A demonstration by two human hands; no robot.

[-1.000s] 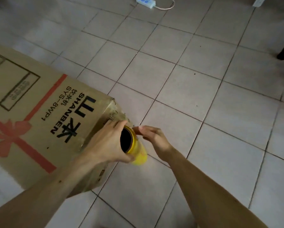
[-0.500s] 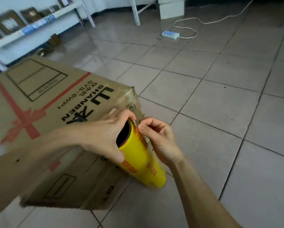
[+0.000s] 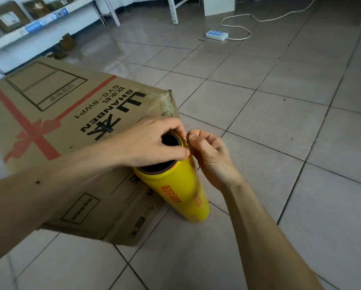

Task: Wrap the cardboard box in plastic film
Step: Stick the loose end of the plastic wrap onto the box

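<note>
Head view shows the floor (image 3: 279,143) first, pale tiles running out to a shelf (image 3: 39,32) at the far left and a power strip (image 3: 217,35) with its cord well beyond your reach. The box (image 3: 56,126) lies on its long side on those tiles, its printed face up and its near corner right beside your hands, which is probably why you work here: a corner gives the film an edge to catch on. Some shiny material already wrinkles over that corner, though whether it is film or old tape is hard to tell. The roll (image 3: 175,189) stands on end on the floor, touching the box's side and leaning slightly away from you, so its weight rests on the tiles and not in your grip. Your left hand (image 3: 152,143) curls over the roll's open top, thumb down the near side and fingers hooked over the rim of the core, closed on it to keep it from turning or tipping. Your right hand (image 3: 211,155) sits just beside it at the rim, finger and thumb pinched nearly shut against the roll's upper edge; it looks as if you are picking for the loose end of the film, but whether you have any film between them cannot be told. Judging by that, the wrapping has barely started.
</note>
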